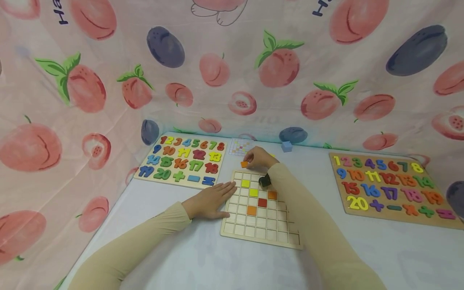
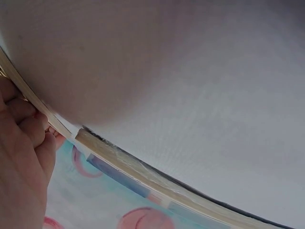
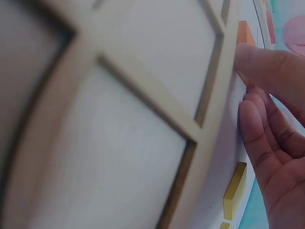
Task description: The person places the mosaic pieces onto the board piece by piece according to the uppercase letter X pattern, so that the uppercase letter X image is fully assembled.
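A wooden grid board [image 1: 239,229] lies on the white table, with yellow, orange and red square tiles [image 1: 262,202] in some of its cells. Along its left edge rests my left hand [image 1: 212,200], fingers extended; in the left wrist view that hand [image 2: 21,143] touches the wooden edge. Beyond the board's far edge, my right hand [image 1: 259,157] pinches an orange tile [image 1: 244,164] at its fingertips. Seen from the right wrist, the thumb of the right hand [image 3: 276,143] partly covers this orange tile [image 3: 245,33]. My right forearm hides the board's right side.
A number board [image 1: 174,183] lies to the left, and a second number board [image 1: 340,197] to the right. Behind the grid are a patterned card [image 1: 239,147] and a blue cube [image 1: 286,146]. Yellow tiles [image 3: 235,191] lie near my right hand. Fruit-print cloth rises behind.
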